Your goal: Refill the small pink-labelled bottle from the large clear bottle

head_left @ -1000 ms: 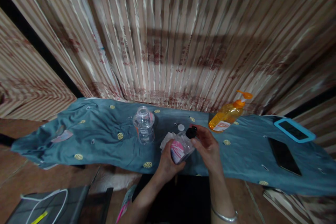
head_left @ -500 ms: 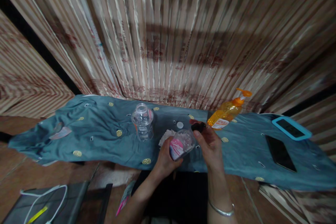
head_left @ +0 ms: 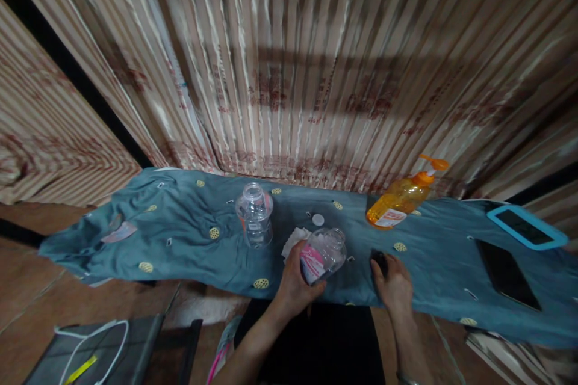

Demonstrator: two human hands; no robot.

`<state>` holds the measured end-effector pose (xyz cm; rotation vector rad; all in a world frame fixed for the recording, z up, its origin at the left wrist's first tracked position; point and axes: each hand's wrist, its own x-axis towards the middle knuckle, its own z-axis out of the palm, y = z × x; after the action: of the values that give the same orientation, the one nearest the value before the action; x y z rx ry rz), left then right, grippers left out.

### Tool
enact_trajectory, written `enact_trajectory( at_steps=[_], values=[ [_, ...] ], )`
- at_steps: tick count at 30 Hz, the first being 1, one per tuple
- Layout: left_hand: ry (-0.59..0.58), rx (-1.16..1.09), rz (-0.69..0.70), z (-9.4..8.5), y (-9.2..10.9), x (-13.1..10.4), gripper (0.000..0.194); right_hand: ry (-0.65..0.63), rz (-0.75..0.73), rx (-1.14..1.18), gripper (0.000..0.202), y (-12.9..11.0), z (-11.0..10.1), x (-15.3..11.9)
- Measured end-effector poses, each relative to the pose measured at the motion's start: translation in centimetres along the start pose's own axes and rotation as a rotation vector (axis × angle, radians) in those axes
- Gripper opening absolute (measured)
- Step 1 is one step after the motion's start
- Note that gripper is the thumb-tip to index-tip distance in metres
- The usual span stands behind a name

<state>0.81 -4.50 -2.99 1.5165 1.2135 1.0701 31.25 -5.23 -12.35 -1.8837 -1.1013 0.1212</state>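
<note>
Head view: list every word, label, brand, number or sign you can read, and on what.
No text is legible.
Pink-and-white label on the bottle in the left hand: too blurred.
White label on the orange pump bottle: too small.
Clear standing bottle: print too small.
Striped curtain: red marks too blurred.
Blue-framed device: nothing readable.

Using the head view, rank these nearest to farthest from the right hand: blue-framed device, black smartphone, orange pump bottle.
From the right hand:
1. Orange pump bottle: almost straight beyond the hand.
2. Black smartphone: off to its right.
3. Blue-framed device: also right, beyond the smartphone.
</note>
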Motion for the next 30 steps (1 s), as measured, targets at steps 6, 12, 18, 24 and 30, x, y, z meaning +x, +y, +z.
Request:
enact_trajectory(
  at_steps=[6,12,18,24,30],
  values=[
    [-0.002,-0.03,0.09,-0.7,1.9,-0.2,0.085,0.087,0.017,-0.013,0.12,-2.2,-1.4,-1.4],
    [0.066,-0.011,0.133,-2.3,2.9,-1.0,0.08,-0.01,0.037,0.278,0.112,-11.9,-0.4,-2.5],
    [0.076,-0.067,0.079,-1.8,2.2,-0.4,0.086,-0.297,0.048,0.701,0.059,-15.7,0.8,-6.3],
    [0.007,-0.111,0.082,0.5,0.4,0.3,0.09,-0.443,0.111,0.747,0.091,-14.5,0.1,-10.5],
    [-0.108,-0.162,0.013,1.5,-0.9,-0.5,0.123,-0.413,0.286,0.648,0.072,-15.3,0.5,-8.8]
  ],
)
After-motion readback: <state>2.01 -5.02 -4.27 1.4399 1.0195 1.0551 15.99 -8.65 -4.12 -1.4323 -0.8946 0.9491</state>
